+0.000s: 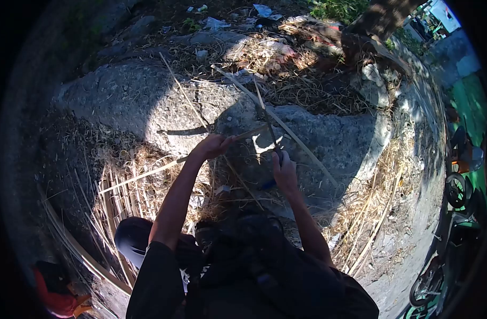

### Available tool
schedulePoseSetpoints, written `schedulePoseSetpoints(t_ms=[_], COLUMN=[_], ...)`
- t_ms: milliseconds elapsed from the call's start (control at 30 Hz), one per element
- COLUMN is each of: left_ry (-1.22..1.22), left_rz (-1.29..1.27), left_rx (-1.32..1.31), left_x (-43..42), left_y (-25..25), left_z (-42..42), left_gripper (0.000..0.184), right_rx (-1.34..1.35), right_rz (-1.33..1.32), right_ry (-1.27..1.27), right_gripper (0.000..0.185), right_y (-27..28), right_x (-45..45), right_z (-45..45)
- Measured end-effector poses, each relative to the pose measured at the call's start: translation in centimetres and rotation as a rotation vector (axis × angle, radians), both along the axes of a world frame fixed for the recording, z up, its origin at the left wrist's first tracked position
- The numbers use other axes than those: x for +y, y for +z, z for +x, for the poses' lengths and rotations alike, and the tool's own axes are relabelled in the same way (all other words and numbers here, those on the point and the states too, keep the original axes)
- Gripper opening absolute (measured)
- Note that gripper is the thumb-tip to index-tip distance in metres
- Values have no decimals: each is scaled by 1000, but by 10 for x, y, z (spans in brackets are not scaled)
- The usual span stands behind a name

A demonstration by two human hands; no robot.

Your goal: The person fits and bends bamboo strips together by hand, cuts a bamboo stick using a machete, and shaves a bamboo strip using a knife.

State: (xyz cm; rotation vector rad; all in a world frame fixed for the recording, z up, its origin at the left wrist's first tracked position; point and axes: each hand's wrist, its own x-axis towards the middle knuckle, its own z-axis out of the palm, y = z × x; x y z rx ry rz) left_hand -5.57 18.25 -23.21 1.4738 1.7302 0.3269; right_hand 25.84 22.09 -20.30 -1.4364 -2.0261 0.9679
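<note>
My left hand (214, 146) is closed around a thin, pale bamboo strip (142, 175). The strip slants from the lower left up to the right, and its far end meets a long, narrow knife (270, 126). My right hand (285, 171) grips the dark handle of this knife, its blade pointing up and away from me. Behind the blade, a longer pale strip (302, 144) lies slantwise across the grey stone ledge (116, 98). Another thin strip (183, 91) leans over the ledge beyond my left hand.
Several long strips (116, 204) are bunched at the left by my knee (134, 239). Curly shavings (190, 183) cover the ground before me. A tree trunk (379, 21) stands at the far right. Parked motorbikes (456, 234) line the right edge. A red object (54, 292) lies lower left.
</note>
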Motion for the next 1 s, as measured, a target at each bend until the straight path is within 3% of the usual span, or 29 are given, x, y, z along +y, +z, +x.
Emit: schedulePoseSetpoints(t_ms=[100, 167, 333, 400, 500, 600, 633, 667, 733, 800, 833, 867, 933, 1000], left_ry=[5, -27, 17, -3, 30, 35, 56, 51, 44, 114, 94, 46, 56, 75], left_rz=[139, 298, 304, 334, 370, 480, 349, 258, 352, 481, 615, 550, 581, 548], left_rx=[-29, 171, 243, 271, 231, 116, 270, 202, 207, 263, 209, 414, 332, 359], left_x=[-3, -7, -6, -5, 0, 5, -1, 1, 1, -4, 0, 1, 0, -1], left_y=[5, 7, 26, 55, 83, 4, 12, 8, 6, 3, -22, 8, 62, 66], left_z=[1, 6, 10, 14, 22, 20, 25, 24, 24, 23, 13, 13, 19, 25], left_gripper=[67, 52, 47, 47, 46, 46, 46, 46, 40, 43, 43, 39, 36, 35], right_rx=[-15, -4, -45, 103, 82, 4, 12, 24, 39, 60, 59, 102, 136, 164], right_rz=[-64, -38, 66, -153, -124, -153, -138, -71, -11, -123, -126, -117, -124, -97], right_ry=[-4, -9, -27, -35, -45, -61, -59, -40, -21, -40, -45, -44, -55, -51], right_gripper=[41, 41, 41, 40, 38, 38, 38, 39, 40, 40, 40, 40, 39, 38], right_y=[9, 7, 15, 48, 67, 31, 12, -10, -7, 5, 21, 41, 61, 69], right_x=[1, 0, 0, 4, 10, 9, 10, 11, 16, 17, 19, 17, 16, 14], right_z=[-1, -2, -3, -5, -5, 1, 2, 4, -3, 0, -2, -5, -7, -5])
